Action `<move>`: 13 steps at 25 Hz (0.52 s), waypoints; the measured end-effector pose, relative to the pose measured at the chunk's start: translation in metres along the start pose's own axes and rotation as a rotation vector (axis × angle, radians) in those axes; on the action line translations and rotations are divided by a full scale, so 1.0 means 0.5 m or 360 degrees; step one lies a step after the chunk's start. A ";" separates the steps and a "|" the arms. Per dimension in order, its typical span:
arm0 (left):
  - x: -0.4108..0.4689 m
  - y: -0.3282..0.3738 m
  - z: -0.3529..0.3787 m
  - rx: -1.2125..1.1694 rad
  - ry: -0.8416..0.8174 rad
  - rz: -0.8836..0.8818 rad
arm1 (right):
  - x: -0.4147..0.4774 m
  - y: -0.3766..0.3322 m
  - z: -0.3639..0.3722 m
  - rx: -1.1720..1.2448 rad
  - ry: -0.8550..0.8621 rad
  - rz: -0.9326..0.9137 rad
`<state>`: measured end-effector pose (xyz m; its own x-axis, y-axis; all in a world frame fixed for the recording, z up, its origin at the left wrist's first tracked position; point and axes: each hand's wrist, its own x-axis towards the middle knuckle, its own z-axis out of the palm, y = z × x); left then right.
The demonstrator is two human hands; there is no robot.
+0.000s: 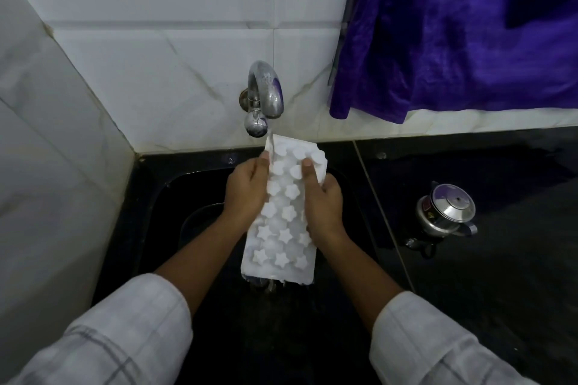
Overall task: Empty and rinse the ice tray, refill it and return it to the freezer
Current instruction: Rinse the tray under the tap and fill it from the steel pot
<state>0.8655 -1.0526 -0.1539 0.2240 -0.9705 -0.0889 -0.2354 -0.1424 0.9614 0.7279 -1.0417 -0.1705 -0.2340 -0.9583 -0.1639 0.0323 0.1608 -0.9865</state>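
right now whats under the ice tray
The sink, with water running off the ice tray's near edge into it. The tray covers the sink floor and most fingers of the left hand and right hand.

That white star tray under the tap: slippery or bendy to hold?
Probably slippery: water from the tap runs over the tray and drips off its near end. Likely light: the left hand and right hand hold it up by its edges. It looks like thin moulded plastic, so it may flex somewhat.
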 end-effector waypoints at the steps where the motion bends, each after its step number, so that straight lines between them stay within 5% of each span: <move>1: 0.009 0.005 0.003 -0.0027 -0.0003 -0.0025 | -0.004 0.002 0.000 -0.0012 -0.0006 -0.0006; 9: -0.124 -0.082 -0.007 -0.0103 -0.0254 -0.0074 | 0.068 -0.031 -0.016 0.0199 0.0337 0.0078; 13: -0.158 -0.086 -0.036 -0.0341 -0.0341 -0.0301 | 0.076 -0.023 -0.008 0.0156 0.0276 0.0151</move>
<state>0.8749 -0.9660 -0.1838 0.0355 -0.9528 -0.3015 0.0002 -0.3017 0.9534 0.7147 -1.0788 -0.1654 -0.3887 -0.8838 -0.2606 0.1542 0.2164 -0.9640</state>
